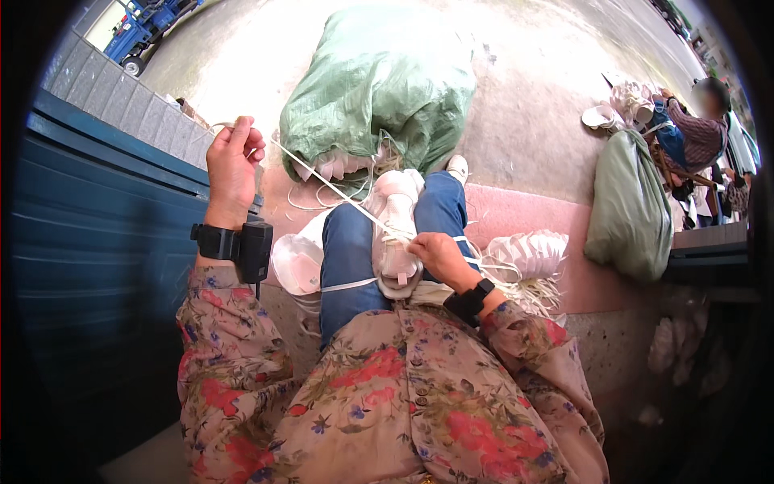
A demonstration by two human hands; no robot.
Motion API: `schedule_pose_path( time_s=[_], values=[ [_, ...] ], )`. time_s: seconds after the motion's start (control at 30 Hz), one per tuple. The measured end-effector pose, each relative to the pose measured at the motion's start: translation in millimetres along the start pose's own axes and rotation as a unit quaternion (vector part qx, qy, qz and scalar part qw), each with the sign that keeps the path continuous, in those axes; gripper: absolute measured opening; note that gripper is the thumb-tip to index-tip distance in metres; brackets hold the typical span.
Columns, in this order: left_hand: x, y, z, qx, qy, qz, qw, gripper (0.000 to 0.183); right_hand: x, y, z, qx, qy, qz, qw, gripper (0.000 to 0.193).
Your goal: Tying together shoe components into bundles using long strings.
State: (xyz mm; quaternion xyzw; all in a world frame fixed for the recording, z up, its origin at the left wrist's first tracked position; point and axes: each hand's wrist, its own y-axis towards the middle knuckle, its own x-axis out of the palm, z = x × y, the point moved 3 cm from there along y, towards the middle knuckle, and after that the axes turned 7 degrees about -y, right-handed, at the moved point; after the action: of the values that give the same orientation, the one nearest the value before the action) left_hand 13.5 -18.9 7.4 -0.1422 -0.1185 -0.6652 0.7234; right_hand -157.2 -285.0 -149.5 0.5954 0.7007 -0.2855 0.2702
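Note:
Between my knees rests a white shoe (397,206), its heel end toward me. A white shoelace (326,182) runs taut from it, up and to the left. My left hand (234,161), raised beside the blue door, pinches the lace's far end between thumb and fingers. Close against the shoe's right side, my right hand (443,258) has its fingers bent together at the laced opening. Whether they grip the lace or the shoe's edge is hidden. Loose laces (355,285) also lie across my thighs.
Ahead stands a big green sack (379,81) with white shoe parts spilling out. Stacked white shoe uppers (528,252) lie right of my legs, and more white pieces (297,264) at the left. A blue metal door (105,210) flanks me. Another sack (629,202) and a seated person (697,129) are at right.

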Motion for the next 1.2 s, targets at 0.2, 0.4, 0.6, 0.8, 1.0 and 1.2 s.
schedule_pose_path(
  time_s=[0.2,0.4,0.6,0.8,1.0,1.2],
  values=[
    [14.9,5.1,4.6,0.005,0.009,-0.016,1.000,0.013,13.5,1.7,-5.5,-0.055,-0.106,0.030,0.992,0.007],
    [11.6,10.0,0.4,0.005,0.000,-0.035,0.999,0.011,14.5,3.2,-16.1,-0.049,-0.192,-0.015,0.980,0.005],
    [-8.2,-2.3,-57.7,0.143,0.271,0.000,0.952,0.022,9.7,4.4,-17.9,-0.060,-0.145,0.051,0.986,0.006],
    [30.4,-133.0,-154.0,0.239,0.580,-0.271,0.730,0.020,22.2,5.1,-2.3,-0.022,-0.026,0.073,0.997,0.008],
    [32.8,-153.9,-167.9,0.259,0.653,-0.321,0.635,0.018,21.8,7.6,-8.1,-0.038,0.005,0.078,0.996,0.019],
    [28.8,-157.3,-180.6,0.231,0.659,-0.276,0.660,0.018,23.6,6.9,-18.3,-0.048,-0.073,0.100,0.991,0.021]
  ],
)
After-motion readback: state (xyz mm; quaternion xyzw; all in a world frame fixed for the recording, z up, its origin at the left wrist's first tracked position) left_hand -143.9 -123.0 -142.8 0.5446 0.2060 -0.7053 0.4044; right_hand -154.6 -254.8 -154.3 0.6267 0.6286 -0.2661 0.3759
